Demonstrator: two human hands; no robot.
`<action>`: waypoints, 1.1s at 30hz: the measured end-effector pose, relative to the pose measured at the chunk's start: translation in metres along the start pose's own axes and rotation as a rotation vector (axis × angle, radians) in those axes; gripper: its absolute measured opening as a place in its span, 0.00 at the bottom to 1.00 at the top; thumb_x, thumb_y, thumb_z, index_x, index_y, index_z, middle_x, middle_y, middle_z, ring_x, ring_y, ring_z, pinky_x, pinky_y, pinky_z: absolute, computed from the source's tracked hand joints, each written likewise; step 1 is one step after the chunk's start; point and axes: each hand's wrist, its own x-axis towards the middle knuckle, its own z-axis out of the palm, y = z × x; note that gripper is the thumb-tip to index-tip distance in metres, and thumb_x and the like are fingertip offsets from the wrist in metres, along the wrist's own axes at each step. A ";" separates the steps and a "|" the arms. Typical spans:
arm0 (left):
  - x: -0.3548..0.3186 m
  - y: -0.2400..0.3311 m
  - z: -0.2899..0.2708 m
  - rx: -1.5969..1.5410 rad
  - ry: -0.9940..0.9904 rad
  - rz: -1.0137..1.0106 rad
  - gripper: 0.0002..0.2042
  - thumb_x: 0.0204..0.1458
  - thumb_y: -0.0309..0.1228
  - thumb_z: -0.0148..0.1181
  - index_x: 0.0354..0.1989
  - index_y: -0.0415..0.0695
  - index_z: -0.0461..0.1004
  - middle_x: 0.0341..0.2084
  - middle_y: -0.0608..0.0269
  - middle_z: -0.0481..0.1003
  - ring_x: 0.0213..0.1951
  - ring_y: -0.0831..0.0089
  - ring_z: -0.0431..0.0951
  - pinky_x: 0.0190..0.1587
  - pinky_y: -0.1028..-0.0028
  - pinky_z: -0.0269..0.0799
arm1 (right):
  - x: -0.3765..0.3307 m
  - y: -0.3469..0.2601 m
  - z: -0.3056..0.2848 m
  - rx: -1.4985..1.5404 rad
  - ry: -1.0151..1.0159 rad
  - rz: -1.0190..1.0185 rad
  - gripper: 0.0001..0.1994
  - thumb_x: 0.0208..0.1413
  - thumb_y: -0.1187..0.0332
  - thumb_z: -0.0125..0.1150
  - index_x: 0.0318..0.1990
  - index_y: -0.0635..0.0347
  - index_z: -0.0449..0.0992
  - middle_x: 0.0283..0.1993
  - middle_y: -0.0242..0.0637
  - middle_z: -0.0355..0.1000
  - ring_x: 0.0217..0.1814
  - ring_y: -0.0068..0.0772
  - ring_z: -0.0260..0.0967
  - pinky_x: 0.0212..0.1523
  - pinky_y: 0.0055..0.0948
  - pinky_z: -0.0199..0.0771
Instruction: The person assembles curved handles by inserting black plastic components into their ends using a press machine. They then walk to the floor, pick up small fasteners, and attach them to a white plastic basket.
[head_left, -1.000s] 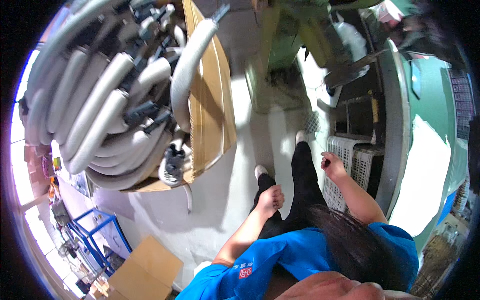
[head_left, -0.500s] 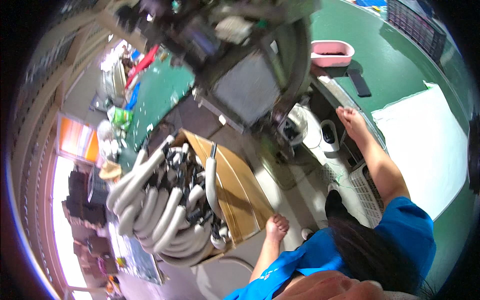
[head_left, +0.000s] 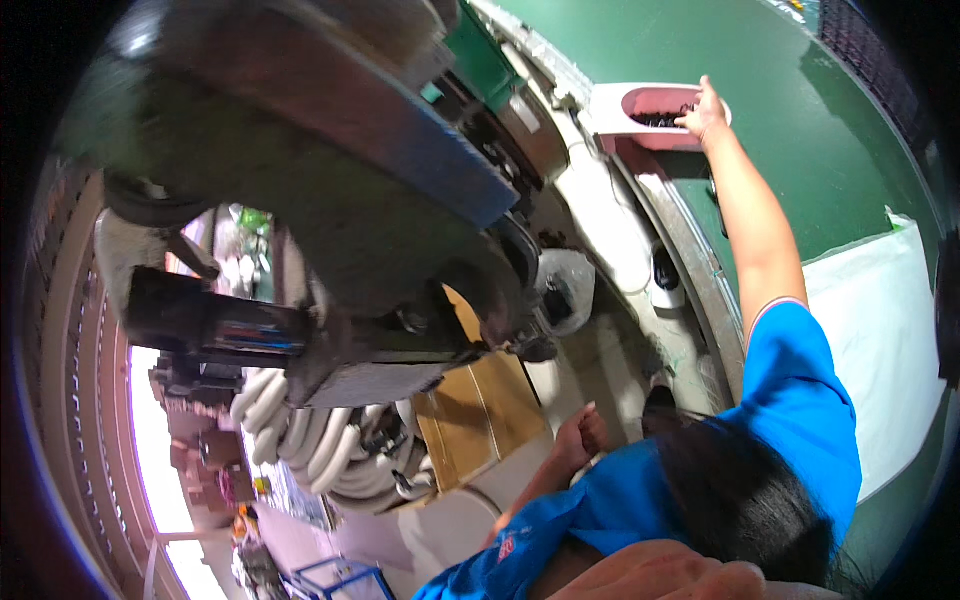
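Observation:
My right hand [head_left: 705, 110] reaches far out to a pink tray [head_left: 625, 100] on the green tabletop [head_left: 810, 70]. Its fingers touch the tray's rim, over small dark parts [head_left: 665, 118] lying inside. Whether the fingers hold a part cannot be made out. My left hand [head_left: 582, 435] hangs low beside my body, curled into a fist with nothing visible in it. It is close to a brown cardboard box [head_left: 480, 420]. My blue sleeve and dark hair fill the lower right.
A big dark machine [head_left: 330, 200] with a blue band looms over the left and centre. Beside the cardboard box lie several white hoses [head_left: 320, 450]. A white sheet [head_left: 890, 320] covers the table's right edge. A blue metal frame [head_left: 340, 580] stands on the floor below.
The view has swung upward toward the machine and table. My right arm has stretched from the machine's edge out to the pink tray. My left fist stays low by the box.

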 end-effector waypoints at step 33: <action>0.150 0.147 0.070 0.255 0.602 0.662 0.22 0.47 0.29 0.51 0.53 0.40 0.60 0.50 0.60 0.63 0.50 0.69 0.62 0.51 0.73 0.56 | -0.239 0.097 -0.194 -1.711 -0.991 -0.752 0.03 0.42 0.72 0.56 0.27 0.55 0.73 0.24 0.29 0.68 0.33 0.28 0.66 0.61 0.44 0.45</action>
